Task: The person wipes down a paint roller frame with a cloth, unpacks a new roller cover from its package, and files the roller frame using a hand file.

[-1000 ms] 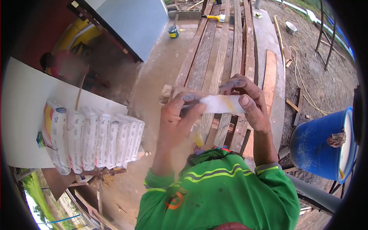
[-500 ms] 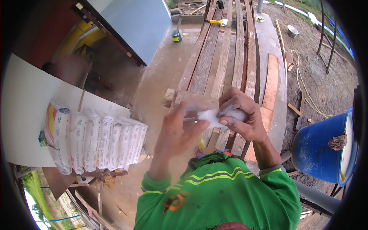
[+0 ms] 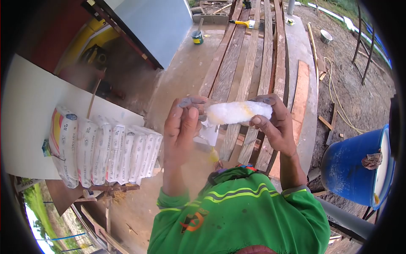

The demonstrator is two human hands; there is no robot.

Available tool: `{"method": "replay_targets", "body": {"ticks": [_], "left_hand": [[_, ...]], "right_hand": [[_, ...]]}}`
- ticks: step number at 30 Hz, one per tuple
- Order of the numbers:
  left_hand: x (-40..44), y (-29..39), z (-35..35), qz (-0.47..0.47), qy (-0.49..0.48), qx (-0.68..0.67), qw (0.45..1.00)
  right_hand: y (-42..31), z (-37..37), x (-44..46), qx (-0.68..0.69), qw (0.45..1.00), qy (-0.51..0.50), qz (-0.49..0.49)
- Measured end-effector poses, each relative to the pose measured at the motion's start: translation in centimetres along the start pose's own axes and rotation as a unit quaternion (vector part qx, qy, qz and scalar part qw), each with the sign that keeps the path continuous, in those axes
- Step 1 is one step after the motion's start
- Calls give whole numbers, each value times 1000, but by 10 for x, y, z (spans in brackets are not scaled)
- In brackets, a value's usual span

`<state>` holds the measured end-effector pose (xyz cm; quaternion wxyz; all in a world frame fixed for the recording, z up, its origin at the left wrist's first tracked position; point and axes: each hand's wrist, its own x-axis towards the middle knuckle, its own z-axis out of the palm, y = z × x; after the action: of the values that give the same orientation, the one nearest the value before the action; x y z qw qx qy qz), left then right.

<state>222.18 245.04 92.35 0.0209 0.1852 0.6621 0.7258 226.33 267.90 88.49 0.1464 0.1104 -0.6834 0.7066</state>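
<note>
A: What's on your left?
B: You have a white wall, with a row of bags standing upright beside it. Beyond them is a dark doorway, then the bare, dusty floor with a pail on it.
A: And in front of you?
B: Your left hand is half curled at the left end of the roller; the view is poor there, so I can't tell whether it grips. The fluffy white roller, marked with yellow, lies between your hands, above the planks.
A: How do those lie?
B: Side by side with gaps, running away from you, worn and stained. A brush rests across their far part.
A: Further right?
B: Your right hand is closed on the roller, thumb against fingers. Past it come a reddish board, muddy ground and a blue drum.
</note>
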Motion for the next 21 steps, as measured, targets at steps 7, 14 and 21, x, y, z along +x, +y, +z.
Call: {"method": "replay_targets", "body": {"ticks": [7, 14, 21], "left_hand": [[1, -3, 1, 35, 26, 76, 996], [-3, -7, 4, 5, 21, 37, 999], [-20, -13, 6, 32, 70, 38, 996]], "right_hand": [[3, -5, 2, 46, 994, -39, 87], [8, -2, -5, -84, 994, -34, -60], [23, -15, -12, 42, 997, -10, 71]]}}
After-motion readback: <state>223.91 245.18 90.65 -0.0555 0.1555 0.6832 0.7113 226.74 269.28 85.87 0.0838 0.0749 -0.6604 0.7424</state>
